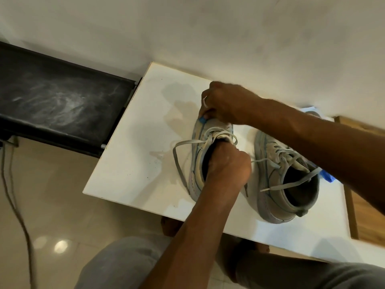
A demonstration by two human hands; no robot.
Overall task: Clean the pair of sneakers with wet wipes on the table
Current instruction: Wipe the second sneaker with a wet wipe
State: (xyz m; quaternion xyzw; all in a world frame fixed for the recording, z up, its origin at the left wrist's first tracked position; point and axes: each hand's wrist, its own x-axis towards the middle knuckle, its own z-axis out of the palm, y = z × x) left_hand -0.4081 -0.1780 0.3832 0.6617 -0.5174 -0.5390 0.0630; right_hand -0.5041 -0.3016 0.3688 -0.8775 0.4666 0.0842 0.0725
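Observation:
Two grey sneakers with loose laces stand on a white table (129,155), toes toward the wall. My left hand (229,165) reaches into the opening of the left sneaker (195,163) and grips its collar. At that shoe's toe, my right hand (225,103) pinches a small blue wipe (201,120) against the front edge. The right sneaker (275,184) stands untouched beside it, partly under my right forearm. A crumpled blue wipe (327,176) lies behind the right sneaker. A pale blue pack (310,110) shows at the far right, mostly hidden by my arm.
Damp patches (181,105) mark the table beyond the left sneaker. A black dusty belt-like surface (62,101) adjoins the table's left side. A cable (14,201) runs over the tiled floor. A wooden panel (368,215) borders the table's right. The wall is close behind.

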